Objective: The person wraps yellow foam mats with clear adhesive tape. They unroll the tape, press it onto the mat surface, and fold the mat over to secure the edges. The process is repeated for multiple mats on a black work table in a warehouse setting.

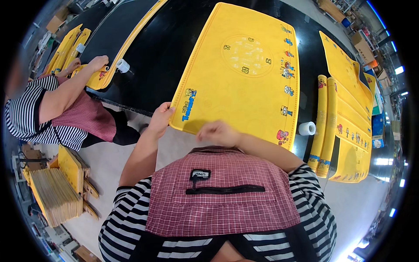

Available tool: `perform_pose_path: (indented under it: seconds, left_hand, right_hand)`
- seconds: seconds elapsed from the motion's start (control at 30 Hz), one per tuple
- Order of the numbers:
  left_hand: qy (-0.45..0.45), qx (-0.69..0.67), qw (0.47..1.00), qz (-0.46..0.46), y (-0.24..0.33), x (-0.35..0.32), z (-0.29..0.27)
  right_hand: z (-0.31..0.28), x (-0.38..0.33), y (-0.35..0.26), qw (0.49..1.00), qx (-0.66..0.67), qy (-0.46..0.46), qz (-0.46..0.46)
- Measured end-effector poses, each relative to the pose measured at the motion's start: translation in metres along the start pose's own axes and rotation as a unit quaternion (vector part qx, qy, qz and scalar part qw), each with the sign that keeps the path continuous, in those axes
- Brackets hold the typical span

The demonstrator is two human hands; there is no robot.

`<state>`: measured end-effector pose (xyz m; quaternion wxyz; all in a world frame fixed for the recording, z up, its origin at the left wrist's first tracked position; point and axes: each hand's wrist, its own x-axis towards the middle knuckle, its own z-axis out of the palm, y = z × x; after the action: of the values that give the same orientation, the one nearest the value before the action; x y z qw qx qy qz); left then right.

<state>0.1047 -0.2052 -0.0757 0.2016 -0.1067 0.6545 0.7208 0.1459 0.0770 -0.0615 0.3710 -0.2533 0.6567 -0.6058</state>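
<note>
On the flat yellow rectangular mat (218,98), left hand (161,118) is pinching a corner. Blurry right hand (218,132), can't tell its grip.

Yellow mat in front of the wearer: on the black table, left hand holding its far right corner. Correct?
Wrong corner: the head view shows the left hand holding the near left corner of the yellow mat, which is on the black table.

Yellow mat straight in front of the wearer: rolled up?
No, the yellow mat lies spread out on the black table, with the left hand at its near left corner.
</note>
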Motion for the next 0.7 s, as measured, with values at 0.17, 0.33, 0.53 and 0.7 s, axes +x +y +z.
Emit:
perform_pose_path:
  seconds: [0.17, 0.33, 0.53, 0.7]
  left_hand:
    - [0.016, 0.042, 0.998, -0.036, 0.002, 0.002, 0.0]
    - [0.007, 0.009, 0.999, -0.036, 0.003, 0.003, 0.003]
    - [-0.032, 0.043, 0.998, 0.02, -0.009, 0.006, -0.004]
    - [-0.009, 0.08, 0.997, 0.01, 0.005, -0.016, 0.006]
  right_hand:
    - [-0.059, -0.011, 0.014, 0.771, -0.464, 0.435, 0.015]
    - [0.028, 0.007, 0.001, 0.906, -0.42, -0.021, -0.059]
    - [-0.012, -0.064, -0.014, 0.95, 0.039, 0.309, 0.016]
    - [-0.035, -0.179, 0.019, 0.574, -0.503, 0.623, 0.171]
